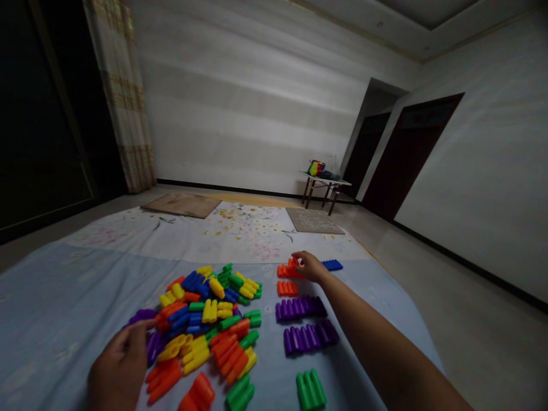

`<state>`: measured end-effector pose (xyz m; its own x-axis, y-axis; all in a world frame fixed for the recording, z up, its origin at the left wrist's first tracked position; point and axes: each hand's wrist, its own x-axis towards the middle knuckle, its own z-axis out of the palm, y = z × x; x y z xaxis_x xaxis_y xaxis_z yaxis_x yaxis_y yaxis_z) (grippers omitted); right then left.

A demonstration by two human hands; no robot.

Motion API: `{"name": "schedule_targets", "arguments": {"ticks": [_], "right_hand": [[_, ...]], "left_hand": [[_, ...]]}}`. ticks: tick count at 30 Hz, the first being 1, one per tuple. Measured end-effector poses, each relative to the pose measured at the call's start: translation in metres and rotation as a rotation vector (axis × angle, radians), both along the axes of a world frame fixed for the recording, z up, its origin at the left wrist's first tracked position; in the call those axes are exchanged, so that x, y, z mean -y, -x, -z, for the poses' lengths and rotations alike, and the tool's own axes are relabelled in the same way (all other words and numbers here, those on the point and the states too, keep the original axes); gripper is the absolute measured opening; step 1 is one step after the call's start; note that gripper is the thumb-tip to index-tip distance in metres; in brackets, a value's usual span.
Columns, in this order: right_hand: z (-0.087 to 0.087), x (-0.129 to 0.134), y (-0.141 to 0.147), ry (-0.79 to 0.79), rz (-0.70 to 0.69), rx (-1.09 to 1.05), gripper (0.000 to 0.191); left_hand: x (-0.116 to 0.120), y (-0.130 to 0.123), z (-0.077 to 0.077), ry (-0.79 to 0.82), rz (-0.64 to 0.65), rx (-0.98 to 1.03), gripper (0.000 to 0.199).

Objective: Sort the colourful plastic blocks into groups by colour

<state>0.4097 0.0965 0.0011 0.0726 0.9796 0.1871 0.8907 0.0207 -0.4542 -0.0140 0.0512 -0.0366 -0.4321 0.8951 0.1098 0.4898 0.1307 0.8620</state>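
Note:
My right hand (309, 266) reaches over a short row of orange ribbed plastic pieces (285, 271), its fingers closed on an orange piece at the row's far end. My left hand (120, 362) rests at the left side of a mixed pile of colourful plastic pieces (210, 311). Its thumb and forefinger are pinched together against an orange piece (162, 321); how firmly it is gripped I cannot make out. Purple pieces (154, 347) lie just beside those fingers. Nearer me than the right hand's row is a second orange row (287, 289).
Two purple rows (302, 309) and a green block (311, 390) lie down the right side of the flowered sheet (265, 240). A blue row (333, 265) sits beyond my right wrist. Two flat boards (182, 204) lie at the sheet's far edge; a small table (326, 180) stands behind.

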Motion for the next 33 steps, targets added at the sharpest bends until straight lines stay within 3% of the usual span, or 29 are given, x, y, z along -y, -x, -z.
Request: {"name": "schedule_targets", "arguments": {"ticks": [11,25,29,33], "right_hand": [[0.002,-0.007,0.019,0.04,-0.039,-0.004,0.044],[-0.002,-0.001,0.028,0.03,-0.016,-0.002,0.037],[-0.019,0.014,0.045,-0.028,-0.063,-0.015,0.039],[-0.034,0.054,0.089,-0.12,-0.243,-0.098,0.031]], "left_hand": [[0.002,-0.003,-0.007,-0.002,0.019,-0.023,0.036],[-0.001,-0.002,-0.001,-0.075,0.01,0.012,0.034],[0.0,-0.005,-0.004,-0.086,0.012,0.024,0.035],[0.001,-0.007,-0.006,-0.086,0.013,0.042,0.034]]}}
